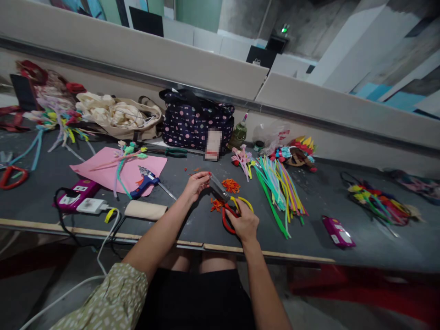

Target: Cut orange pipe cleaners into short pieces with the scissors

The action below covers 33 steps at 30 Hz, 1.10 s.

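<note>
Right hand closed round the red and yellow handles, the person holds scissors over the dark grey tabletop, blades pointing far-left. The left hand draws its fingertips together by the blade tips (whether they pinch anything is too small to tell). Orange clippings lie near the blades; pipe cleaners spread to the right.

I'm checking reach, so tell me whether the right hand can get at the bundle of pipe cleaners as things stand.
Probably yes: the bundle of pipe cleaners lies just to the right of the right hand, with bare tabletop between. The scissors in that hand would likely hinder a grip, though.
</note>
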Motion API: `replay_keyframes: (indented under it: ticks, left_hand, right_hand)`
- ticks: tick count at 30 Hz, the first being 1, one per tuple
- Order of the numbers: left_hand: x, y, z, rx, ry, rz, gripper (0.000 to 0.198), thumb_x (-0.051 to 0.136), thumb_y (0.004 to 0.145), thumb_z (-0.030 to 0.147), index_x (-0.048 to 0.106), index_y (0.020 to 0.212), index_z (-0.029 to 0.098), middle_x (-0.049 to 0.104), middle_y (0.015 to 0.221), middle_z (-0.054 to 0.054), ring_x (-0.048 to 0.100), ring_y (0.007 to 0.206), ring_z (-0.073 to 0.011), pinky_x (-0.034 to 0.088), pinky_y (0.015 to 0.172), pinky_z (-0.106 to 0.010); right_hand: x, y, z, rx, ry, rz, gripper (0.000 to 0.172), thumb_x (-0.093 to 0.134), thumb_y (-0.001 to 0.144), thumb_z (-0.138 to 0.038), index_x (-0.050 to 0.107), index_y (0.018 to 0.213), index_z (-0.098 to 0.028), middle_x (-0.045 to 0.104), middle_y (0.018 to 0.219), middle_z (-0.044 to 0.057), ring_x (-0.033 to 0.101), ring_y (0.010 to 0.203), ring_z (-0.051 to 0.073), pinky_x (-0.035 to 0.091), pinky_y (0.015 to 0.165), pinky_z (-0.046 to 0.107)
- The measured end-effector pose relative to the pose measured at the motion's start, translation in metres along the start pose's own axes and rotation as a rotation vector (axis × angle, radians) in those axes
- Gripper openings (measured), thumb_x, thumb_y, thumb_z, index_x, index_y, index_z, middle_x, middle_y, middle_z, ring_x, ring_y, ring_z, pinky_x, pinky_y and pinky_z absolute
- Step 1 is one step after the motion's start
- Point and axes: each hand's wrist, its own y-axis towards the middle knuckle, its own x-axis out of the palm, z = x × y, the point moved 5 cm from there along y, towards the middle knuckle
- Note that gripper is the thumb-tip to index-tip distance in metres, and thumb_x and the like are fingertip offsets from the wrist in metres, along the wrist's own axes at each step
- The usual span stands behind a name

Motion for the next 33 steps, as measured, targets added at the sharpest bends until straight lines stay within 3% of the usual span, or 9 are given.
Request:
replay_keyframes:
  ticks: [8, 17, 33]
  left_hand:
    - [-0.0003, -0.0003, -0.0007, -0.001, 0.032, 0.001, 0.029, 0.079, 0.054, 0.02, 0.067, 0.08, 0.012, 0.062, 0.063, -0.002, 0.055, 0.052, -0.0076, 0.046, 0.051, -0.02]
    - [-0.0008, 0.0008, -0.0008, 0.004, 0.055, -0.005, 0.03, 0.08, 0.053, 0.021, 0.068, 0.079, 0.011, 0.064, 0.065, -0.003, 0.053, 0.05, -0.007, 0.045, 0.05, -0.02]
    - [-0.0013, 0.0, -0.002, -0.024, 0.043, 0.012, 0.033, 0.081, 0.05, 0.022, 0.068, 0.078, 0.011, 0.063, 0.062, -0.002, 0.053, 0.049, -0.0067, 0.045, 0.05, -0.02]
  right_hand:
    - [0.0031, -0.0017, 0.0029, -0.01, 0.008, 0.013, 0.053, 0.056, 0.08, -0.055, 0.062, 0.115, -0.016, 0.07, 0.098, 0.008, 0.065, 0.07, 0.015, 0.051, 0.072, 0.027]
    - [0.0018, -0.0025, 0.0021, -0.057, -0.017, 0.041, 0.051, 0.057, 0.08, -0.054, 0.064, 0.114, -0.016, 0.069, 0.106, 0.01, 0.067, 0.086, 0.02, 0.053, 0.076, 0.029]
    - [0.0007, -0.0025, 0.0005, -0.048, 0.06, 0.026, 0.05, 0.055, 0.08, -0.055, 0.064, 0.11, -0.016, 0.07, 0.103, 0.009, 0.067, 0.086, 0.019, 0.053, 0.078, 0.03]
